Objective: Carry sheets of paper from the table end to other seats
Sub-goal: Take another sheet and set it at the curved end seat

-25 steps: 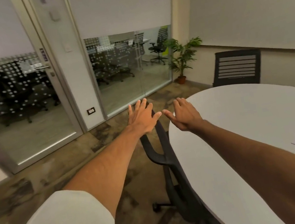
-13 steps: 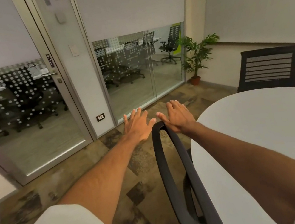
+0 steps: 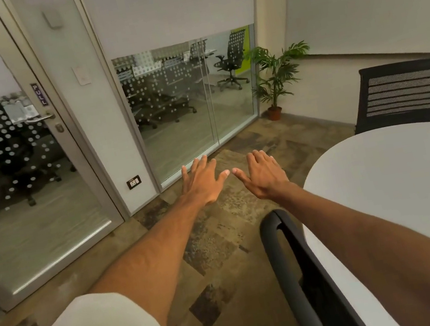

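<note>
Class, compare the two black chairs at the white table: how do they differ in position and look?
The near chair stands at the table's left side, seen edge-on; the far chair faces us from the table's far end. The far chair's back shows pale slatted mesh; the near chair shows only a smooth dark frame. Both are black and pushed up to the table.

open carpeted floor [image 3: 221,236] ahead of both empty, spread hands. black chair back [image 3: 297,263] stands tight against white table [image 3: 400,176] edge, under the right forearm. glass partition [image 3: 183,105] and potted plant [image 3: 276,77] bound the far side.
</note>
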Available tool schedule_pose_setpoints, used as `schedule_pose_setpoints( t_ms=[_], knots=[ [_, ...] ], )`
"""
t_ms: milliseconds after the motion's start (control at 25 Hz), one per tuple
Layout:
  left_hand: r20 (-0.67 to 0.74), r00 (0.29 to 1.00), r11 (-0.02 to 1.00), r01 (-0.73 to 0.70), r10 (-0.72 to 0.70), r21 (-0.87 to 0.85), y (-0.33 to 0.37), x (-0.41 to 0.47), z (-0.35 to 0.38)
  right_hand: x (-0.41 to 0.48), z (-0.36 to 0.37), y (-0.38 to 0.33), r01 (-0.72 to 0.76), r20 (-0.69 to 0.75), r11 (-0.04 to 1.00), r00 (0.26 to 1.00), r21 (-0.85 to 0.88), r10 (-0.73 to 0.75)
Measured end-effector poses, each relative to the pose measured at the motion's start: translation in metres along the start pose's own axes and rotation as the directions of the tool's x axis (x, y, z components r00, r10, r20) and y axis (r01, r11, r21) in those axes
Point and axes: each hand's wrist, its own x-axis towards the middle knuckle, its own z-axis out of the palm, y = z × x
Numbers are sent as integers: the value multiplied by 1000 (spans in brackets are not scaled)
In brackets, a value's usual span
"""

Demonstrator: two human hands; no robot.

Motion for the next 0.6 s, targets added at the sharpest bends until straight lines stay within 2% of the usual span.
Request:
schedule_pose_setpoints(
  t_ms=[280,600],
  knots=[
    [33,989,989,-141,142,-33,-80,92,5,86,36,-49,-183,-31,983,983,0,183],
    [126,971,978,-193,202,-77,-133,191,48,175,86,-68,-327,-9,945,945,-22,327]
  ],
)
